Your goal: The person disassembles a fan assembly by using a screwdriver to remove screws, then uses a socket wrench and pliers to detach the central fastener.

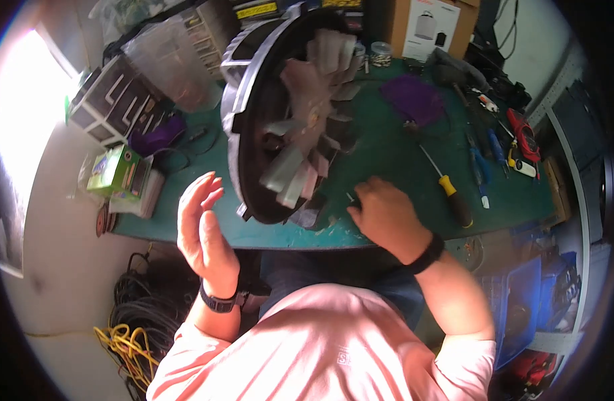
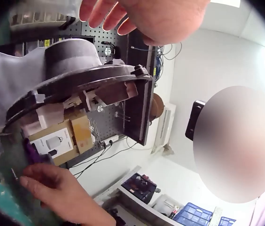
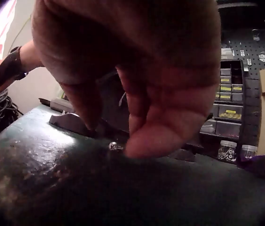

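A large black fan housing [image 1: 236,127] with translucent fan blades [image 1: 300,180] stands on edge on the green workbench. Beside its left rim my left hand [image 1: 206,230] is raised with its fingers extended, nothing in them. The left wrist view shows that hand [image 2: 165,19] above the housing [image 2: 71,77]. Low over the bench, right of the fan, my right hand [image 1: 390,217] pinches a small, thin metal screw [image 2: 14,173] between thumb and fingers. In the right wrist view the screw's shiny end [image 3: 115,146] pokes out by a fingertip of the right hand [image 3: 132,84].
A yellow-and-black screwdriver [image 1: 454,197] lies right of my right hand. Pliers [image 1: 479,167], a red multimeter [image 1: 523,135] and other tools fill the right side. Behind lie a purple cloth [image 1: 414,99] and a cardboard box [image 1: 397,33]. A green box [image 1: 113,170] sits at the left.
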### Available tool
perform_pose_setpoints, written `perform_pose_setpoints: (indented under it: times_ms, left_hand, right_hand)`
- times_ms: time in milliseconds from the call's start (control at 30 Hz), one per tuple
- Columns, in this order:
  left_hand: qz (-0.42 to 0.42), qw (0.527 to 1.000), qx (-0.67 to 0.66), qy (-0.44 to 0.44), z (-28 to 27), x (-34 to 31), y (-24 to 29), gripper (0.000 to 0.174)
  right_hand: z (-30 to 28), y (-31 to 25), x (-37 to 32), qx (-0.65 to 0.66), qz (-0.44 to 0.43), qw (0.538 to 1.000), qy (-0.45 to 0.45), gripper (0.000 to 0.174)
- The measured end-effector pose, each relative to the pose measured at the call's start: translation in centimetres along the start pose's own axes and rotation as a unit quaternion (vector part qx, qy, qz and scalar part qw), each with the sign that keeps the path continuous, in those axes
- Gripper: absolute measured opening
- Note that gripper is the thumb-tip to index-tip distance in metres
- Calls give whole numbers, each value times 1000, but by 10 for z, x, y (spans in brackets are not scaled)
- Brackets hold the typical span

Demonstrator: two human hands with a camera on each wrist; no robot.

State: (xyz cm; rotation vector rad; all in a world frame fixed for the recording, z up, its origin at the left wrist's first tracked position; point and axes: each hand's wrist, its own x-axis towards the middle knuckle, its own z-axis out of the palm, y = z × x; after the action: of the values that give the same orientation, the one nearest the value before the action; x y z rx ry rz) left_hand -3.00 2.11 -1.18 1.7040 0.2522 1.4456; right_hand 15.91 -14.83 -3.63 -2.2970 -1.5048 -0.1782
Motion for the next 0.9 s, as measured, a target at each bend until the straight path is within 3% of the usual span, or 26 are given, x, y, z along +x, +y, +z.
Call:
perform_pose_setpoints:
  times_ms: [133,200,400,533,600,667,767,800,867,900]
  left_hand:
    - [-14,1000,20,14,-5,0,1,34]
    - [-13,1000,6,10,-7,0,-3,35]
    - [-13,1000,-19,-3,-6,-1,-9,36]
    - [-10,999,-9,38,-6,-3,-7,31]
    - [19,999,37,28,-15,-7,-8,26]
    - [10,998,60,29,-18,-12,4,17]
    - [-26,993,103,-45,-17,-23,20,6]
    - [-44,984,141,-101,-16,-27,23,3]
    - [-85,957,91,-263,-12,-28,22,5]
    - [-127,947,64,-288,-9,-30,24,6]
  right_hand:
    - [29,-1,5,-17,-11,1000,5,11]
    - [33,-3,6,-32,-32,998,50,11]
    - [33,-6,11,-23,-26,999,36,10]
    - [28,-7,12,-48,-22,998,15,9]
    - [28,2,8,-10,-14,998,63,10]
    - [9,1,-2,65,-25,997,42,9]
    - [-14,-21,-15,195,-33,980,16,7]
    - [-16,-30,-21,251,-31,967,14,8]
    - [-11,-48,-28,303,-53,951,29,12]
    - [-8,-58,-29,345,-58,936,32,15]
